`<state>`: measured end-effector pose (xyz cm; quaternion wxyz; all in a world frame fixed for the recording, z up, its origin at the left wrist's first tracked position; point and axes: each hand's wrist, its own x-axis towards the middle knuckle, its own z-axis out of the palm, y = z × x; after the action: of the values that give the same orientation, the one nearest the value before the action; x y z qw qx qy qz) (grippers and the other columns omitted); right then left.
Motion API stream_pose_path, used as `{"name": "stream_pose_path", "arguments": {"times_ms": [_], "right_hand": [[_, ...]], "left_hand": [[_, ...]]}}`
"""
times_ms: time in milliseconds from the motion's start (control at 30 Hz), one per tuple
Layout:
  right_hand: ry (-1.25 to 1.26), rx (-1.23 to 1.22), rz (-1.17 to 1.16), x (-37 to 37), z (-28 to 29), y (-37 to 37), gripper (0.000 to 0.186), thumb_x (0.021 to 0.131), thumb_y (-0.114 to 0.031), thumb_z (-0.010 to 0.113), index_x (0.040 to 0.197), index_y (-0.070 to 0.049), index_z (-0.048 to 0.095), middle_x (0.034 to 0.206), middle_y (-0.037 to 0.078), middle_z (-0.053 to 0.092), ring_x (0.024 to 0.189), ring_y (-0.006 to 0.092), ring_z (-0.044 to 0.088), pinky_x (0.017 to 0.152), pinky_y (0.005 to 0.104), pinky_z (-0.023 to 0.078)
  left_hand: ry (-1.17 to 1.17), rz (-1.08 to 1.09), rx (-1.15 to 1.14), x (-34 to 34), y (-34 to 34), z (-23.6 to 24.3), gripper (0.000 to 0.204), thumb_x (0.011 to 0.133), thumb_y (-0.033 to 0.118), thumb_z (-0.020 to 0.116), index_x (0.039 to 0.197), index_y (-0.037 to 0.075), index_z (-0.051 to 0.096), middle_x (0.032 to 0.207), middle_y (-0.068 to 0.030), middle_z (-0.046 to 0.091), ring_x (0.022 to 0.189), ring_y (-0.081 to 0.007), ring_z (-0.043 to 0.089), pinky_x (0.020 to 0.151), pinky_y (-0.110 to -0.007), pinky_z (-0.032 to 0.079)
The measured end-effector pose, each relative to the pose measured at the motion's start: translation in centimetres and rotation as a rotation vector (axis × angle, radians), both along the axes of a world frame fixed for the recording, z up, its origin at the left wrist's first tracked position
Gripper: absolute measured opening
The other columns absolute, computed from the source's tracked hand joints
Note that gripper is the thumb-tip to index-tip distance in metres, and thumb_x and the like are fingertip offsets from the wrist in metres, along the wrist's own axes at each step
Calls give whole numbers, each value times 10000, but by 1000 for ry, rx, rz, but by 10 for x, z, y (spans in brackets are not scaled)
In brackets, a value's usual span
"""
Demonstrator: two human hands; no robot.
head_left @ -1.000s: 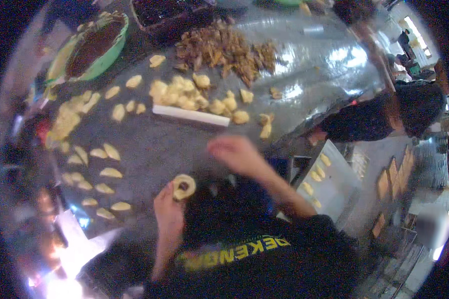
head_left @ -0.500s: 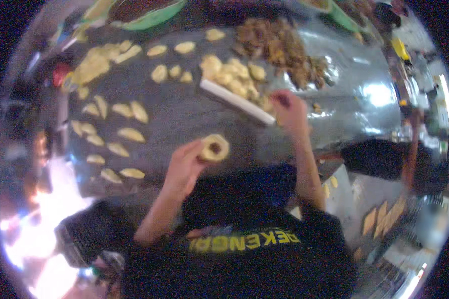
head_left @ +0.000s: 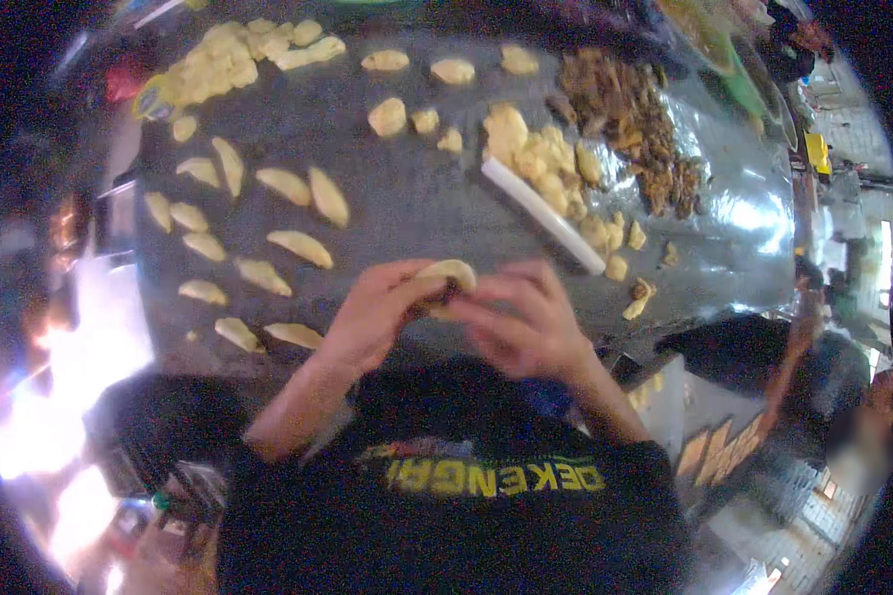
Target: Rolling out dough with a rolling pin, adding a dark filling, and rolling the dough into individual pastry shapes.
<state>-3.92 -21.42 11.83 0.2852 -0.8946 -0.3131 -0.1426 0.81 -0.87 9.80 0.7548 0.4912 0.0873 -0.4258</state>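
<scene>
In front of my chest, my left hand [head_left: 375, 315] is curled round a hollowed piece of pale dough [head_left: 448, 271] with something dark inside. My right hand [head_left: 528, 322] reaches it from the other side, its curled, slightly blurred fingers against the dough's edge. What may be between those fingertips is hidden. Beyond my hands, a white bar [head_left: 541, 213] lies slantwise beside a heap of small dough balls [head_left: 536, 154]. Farther right is a heap of brown chopped filling [head_left: 630, 119].
Several filled, crescent-shaped dough pieces [head_left: 301, 248] lie on the left of the dark table [head_left: 397, 198]. A larger dough mass [head_left: 213, 69] sits at the far left, and loose dough lumps [head_left: 387, 117] rest near the middle. Diamond-shaped pieces [head_left: 714, 451] lie at lower right.
My right hand has come from the end of the white bar to the dough in my left hand. The table's contents sit farther right in view.
</scene>
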Motion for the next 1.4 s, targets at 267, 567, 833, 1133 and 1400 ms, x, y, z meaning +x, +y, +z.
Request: {"name": "stream_pose_path", "arguments": {"times_ms": [267, 567, 833, 1133, 1400], "right_hand": [[-61, 152, 66, -35, -13, 0, 272, 749, -177, 749, 1017, -163, 703, 1096, 46, 645, 976, 309, 596, 827, 422, 498], [563, 538, -262, -114, -28, -20, 205, 802, -111, 715, 966, -11, 644, 898, 94, 623, 839, 229, 607, 760, 317, 484], [544, 474, -367, -159, -20, -39, 145, 849, -71, 647, 971, -14, 701, 872, 88, 632, 826, 210, 612, 760, 302, 480], [769, 653, -458, -132, -37, -48, 151, 861, -56, 641, 991, -4, 698, 847, 58, 642, 793, 153, 616, 723, 283, 494], [500, 342, -584, -82, -115, -20, 100, 852, -71, 641, 941, -63, 686, 922, 128, 656, 822, 270, 646, 734, 341, 514]], "left_hand": [[-467, -299, 348, -38, -8, 14, 303, 888, 151, 615, 1128, -30, 652, 1020, -71, 686, 949, -158, 622, 855, -291, 482], [-231, -227, 359, -139, -40, 15, 277, 939, 193, 559, 1076, -25, 661, 990, -67, 680, 933, -135, 604, 879, -276, 448], [-159, -49, 219, -173, -56, 8, 282, 928, 179, 597, 1110, -26, 664, 1012, -59, 678, 926, -121, 601, 836, -266, 466], [-549, 132, 618, -151, -41, -11, 206, 883, 135, 657, 1038, 1, 688, 921, -67, 704, 807, -126, 644, 752, -282, 510], [-1218, 221, 977, -106, -20, -83, 99, 830, 73, 650, 914, 28, 676, 935, -115, 676, 793, -264, 659, 722, -339, 534]]}}
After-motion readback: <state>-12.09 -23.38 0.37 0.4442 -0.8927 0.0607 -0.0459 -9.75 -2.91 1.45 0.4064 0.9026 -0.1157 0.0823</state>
